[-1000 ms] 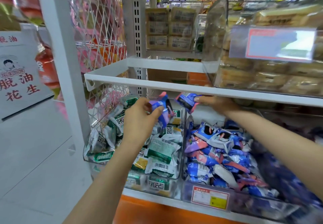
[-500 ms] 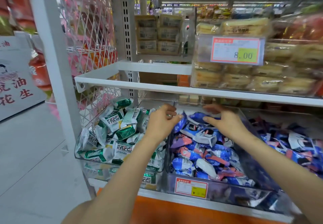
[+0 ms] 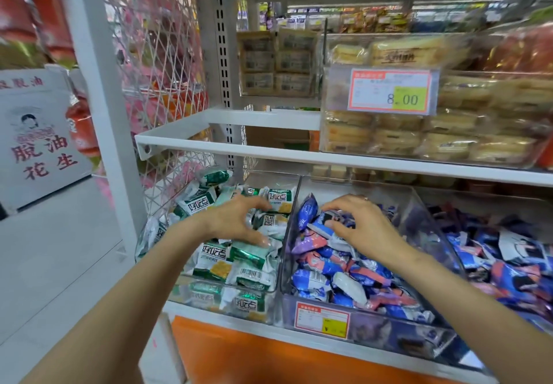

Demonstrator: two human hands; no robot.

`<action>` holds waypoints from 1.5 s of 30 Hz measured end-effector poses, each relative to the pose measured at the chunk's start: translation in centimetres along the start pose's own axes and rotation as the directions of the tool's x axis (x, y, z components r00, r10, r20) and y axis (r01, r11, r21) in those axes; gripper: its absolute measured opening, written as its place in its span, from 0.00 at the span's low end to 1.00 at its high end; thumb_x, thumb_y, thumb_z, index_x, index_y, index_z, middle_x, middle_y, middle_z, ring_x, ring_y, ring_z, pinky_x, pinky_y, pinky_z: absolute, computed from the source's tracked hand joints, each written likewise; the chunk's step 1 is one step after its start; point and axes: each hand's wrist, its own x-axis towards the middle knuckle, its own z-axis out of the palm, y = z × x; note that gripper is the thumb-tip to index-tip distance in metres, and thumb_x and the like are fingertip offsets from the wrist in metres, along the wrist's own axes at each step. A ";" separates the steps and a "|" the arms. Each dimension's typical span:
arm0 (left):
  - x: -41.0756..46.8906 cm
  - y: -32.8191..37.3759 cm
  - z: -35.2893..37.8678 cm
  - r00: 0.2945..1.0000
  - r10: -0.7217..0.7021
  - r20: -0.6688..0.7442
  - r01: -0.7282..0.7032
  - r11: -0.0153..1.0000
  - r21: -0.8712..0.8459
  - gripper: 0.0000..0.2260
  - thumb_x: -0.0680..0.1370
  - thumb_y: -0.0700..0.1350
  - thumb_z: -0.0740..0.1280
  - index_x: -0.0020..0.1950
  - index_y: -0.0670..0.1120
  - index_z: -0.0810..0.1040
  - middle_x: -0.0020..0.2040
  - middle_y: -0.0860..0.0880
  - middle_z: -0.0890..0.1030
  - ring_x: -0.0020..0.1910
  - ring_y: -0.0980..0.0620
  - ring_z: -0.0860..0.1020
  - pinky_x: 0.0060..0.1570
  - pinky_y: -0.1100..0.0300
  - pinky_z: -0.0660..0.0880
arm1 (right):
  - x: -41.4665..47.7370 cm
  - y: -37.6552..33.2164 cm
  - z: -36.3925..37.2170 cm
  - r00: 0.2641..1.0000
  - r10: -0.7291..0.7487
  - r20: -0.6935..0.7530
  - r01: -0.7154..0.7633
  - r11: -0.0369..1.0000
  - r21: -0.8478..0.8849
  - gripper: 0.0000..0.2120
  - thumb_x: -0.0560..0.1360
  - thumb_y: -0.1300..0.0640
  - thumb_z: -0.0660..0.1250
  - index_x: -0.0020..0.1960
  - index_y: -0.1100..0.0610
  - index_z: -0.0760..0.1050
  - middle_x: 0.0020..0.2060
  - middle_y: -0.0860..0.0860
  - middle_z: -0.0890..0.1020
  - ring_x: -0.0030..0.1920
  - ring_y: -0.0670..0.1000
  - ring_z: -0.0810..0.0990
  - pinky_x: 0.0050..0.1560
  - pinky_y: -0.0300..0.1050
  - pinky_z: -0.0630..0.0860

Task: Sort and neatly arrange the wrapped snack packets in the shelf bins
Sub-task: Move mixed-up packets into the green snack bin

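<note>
Hands (image 3: 232, 222) over snack packets (image 3: 311, 282) in bins (image 3: 389, 334)

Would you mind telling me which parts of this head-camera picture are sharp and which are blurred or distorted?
Head view: the green-and-white packets, left hand and right hand are fairly sharp; the price tag reads 8.00 but looks soft; the far-right packets smear toward the edge; the white post leans, a wide-angle effect; lighting is even.

Shop shelving is seen through a single wide-angle camera worn on the head, held near and facing forward and down; the clear bins (image 3: 389, 329) below the white shelf rail (image 3: 227, 151) are viewed from above.
</note>
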 end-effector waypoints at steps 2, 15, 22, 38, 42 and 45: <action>1.2 0.0 0.2 0.999 -0.005 0.044 0.000 0.994 0.113 0.30 0.73 0.53 0.71 0.72 0.49 0.64 0.72 0.48 0.64 0.70 0.49 0.63 0.67 0.58 0.61 | 0.2 0.0 0.2 1.000 -0.013 0.005 0.013 1.000 0.005 0.12 0.75 0.55 0.68 0.58 0.49 0.78 0.54 0.46 0.79 0.56 0.47 0.74 0.57 0.44 0.68; 6.8 -1.6 -1.4 0.985 0.020 -0.171 0.043 0.933 0.358 0.27 0.71 0.61 0.68 0.65 0.48 0.70 0.62 0.48 0.74 0.64 0.48 0.68 0.64 0.53 0.66 | 0.5 0.3 1.1 1.000 -0.025 -0.002 0.025 0.993 0.119 0.09 0.75 0.55 0.68 0.55 0.49 0.79 0.47 0.41 0.78 0.50 0.43 0.75 0.52 0.37 0.68; 9.4 -2.3 -1.4 0.944 -0.028 -0.329 0.142 0.934 0.328 0.27 0.71 0.60 0.69 0.66 0.52 0.68 0.68 0.49 0.70 0.68 0.47 0.63 0.67 0.51 0.61 | 0.4 -0.3 2.0 0.997 -0.072 0.035 0.068 0.993 0.101 0.10 0.75 0.54 0.67 0.56 0.48 0.79 0.50 0.42 0.79 0.53 0.45 0.76 0.55 0.45 0.72; 9.2 -3.7 -0.5 0.977 0.105 0.184 -0.205 0.690 0.694 0.29 0.72 0.59 0.68 0.70 0.55 0.64 0.72 0.52 0.65 0.70 0.47 0.60 0.66 0.49 0.56 | 0.6 -0.5 2.2 0.996 -0.075 0.055 0.069 0.992 0.109 0.09 0.76 0.56 0.67 0.55 0.49 0.80 0.49 0.41 0.78 0.53 0.44 0.76 0.57 0.39 0.70; 9.6 -3.6 0.7 0.989 0.086 0.120 -0.146 0.687 0.711 0.29 0.72 0.59 0.69 0.69 0.53 0.65 0.67 0.48 0.71 0.67 0.47 0.63 0.66 0.51 0.58 | 0.5 -0.6 2.1 0.996 -0.067 0.056 0.061 0.991 0.116 0.09 0.76 0.56 0.66 0.55 0.49 0.80 0.50 0.42 0.78 0.52 0.43 0.76 0.56 0.37 0.70; 9.8 -3.2 0.9 0.992 0.118 0.039 -0.113 0.730 0.674 0.27 0.71 0.58 0.70 0.67 0.51 0.68 0.62 0.47 0.73 0.64 0.47 0.64 0.65 0.53 0.58 | 0.5 -0.6 2.0 0.996 -0.062 0.059 0.054 0.991 0.124 0.08 0.76 0.55 0.67 0.54 0.49 0.80 0.49 0.42 0.79 0.51 0.42 0.76 0.54 0.37 0.70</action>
